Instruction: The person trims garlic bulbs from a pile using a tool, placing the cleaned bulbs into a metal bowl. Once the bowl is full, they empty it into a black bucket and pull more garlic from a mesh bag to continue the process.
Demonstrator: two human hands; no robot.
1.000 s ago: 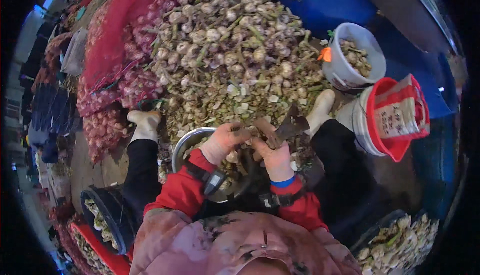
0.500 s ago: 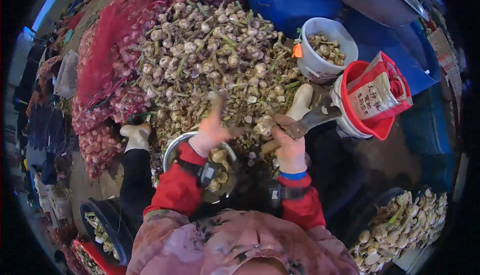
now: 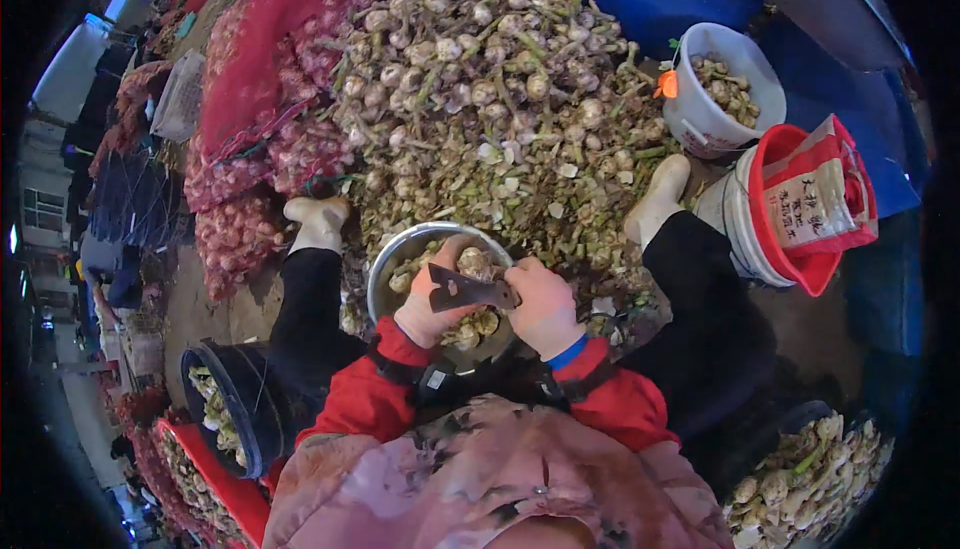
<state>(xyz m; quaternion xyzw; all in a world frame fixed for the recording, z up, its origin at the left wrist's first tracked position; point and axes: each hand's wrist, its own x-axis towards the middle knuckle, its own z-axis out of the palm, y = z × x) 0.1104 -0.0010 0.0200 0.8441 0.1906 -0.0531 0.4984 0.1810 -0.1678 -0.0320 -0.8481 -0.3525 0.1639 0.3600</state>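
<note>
My right hand (image 3: 546, 307) is closed around the handle of a short, wide-bladed knife (image 3: 458, 291), its dark blade pointing left. My left hand (image 3: 428, 311) is closed on a garlic bulb (image 3: 474, 262), a finger curving over its far side. The blade lies in front of the bulb and partly covers the left hand; whether it touches the bulb I cannot tell. Both hands are over a round metal bowl (image 3: 378, 274) between my legs, with several garlic bulbs (image 3: 470, 331) in it. Beyond spreads a large pile of garlic with stems (image 3: 490, 79).
Red mesh sacks of garlic (image 3: 240, 99) lie at the far left. On the right stand a white bucket (image 3: 690, 119) with garlic pieces and a bucket with a red basin (image 3: 800, 269) on it. A dark tub (image 3: 250, 429) sits at lower left, more garlic (image 3: 805, 474) at lower right.
My right hand with the knife has moved left and nearer, to the bowl. My left hand, formerly open and blurred, has closed on a garlic bulb. The view has shifted.
</note>
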